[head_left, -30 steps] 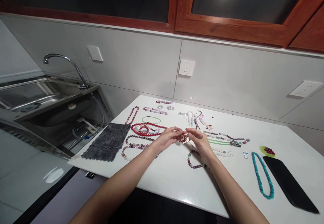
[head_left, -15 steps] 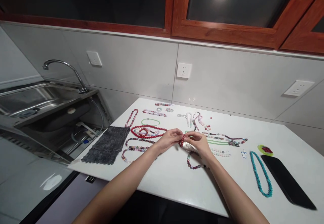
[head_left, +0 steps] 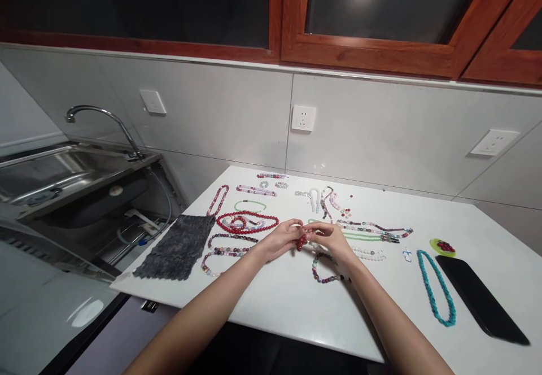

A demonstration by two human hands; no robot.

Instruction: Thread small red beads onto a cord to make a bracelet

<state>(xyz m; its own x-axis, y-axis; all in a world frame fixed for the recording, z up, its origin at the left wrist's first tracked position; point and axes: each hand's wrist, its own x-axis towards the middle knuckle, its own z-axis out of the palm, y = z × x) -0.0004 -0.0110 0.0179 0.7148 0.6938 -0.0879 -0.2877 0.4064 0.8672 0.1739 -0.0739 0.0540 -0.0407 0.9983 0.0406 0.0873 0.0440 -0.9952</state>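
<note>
Above the middle of the white tabletop, my left hand [head_left: 283, 239] and my right hand [head_left: 328, 238] meet fingertip to fingertip. Both pinch a short string of red beads [head_left: 301, 243], whose lower part dangles between them. The ends of the string are hidden by my fingers. Below my right hand lies a dark multicoloured bead strand [head_left: 324, 279], partly covered by my wrist. Left of my left hand rests a long red bead necklace [head_left: 254, 231], with a smaller red bead loop inside it. Pale bead strands [head_left: 368, 253] extend to the right of my right hand.
A grey cloth [head_left: 175, 248] covers the table's left end. On the right are a turquoise necklace [head_left: 436, 290], a black phone-like slab [head_left: 483, 299] and a green dish [head_left: 442, 247] of red beads. Several strands line the back. A sink [head_left: 55, 174] stands left.
The red beads between my hands have shifted slightly left and hang a little differently. Both hands keep their pinch. The camera view has moved slightly.
</note>
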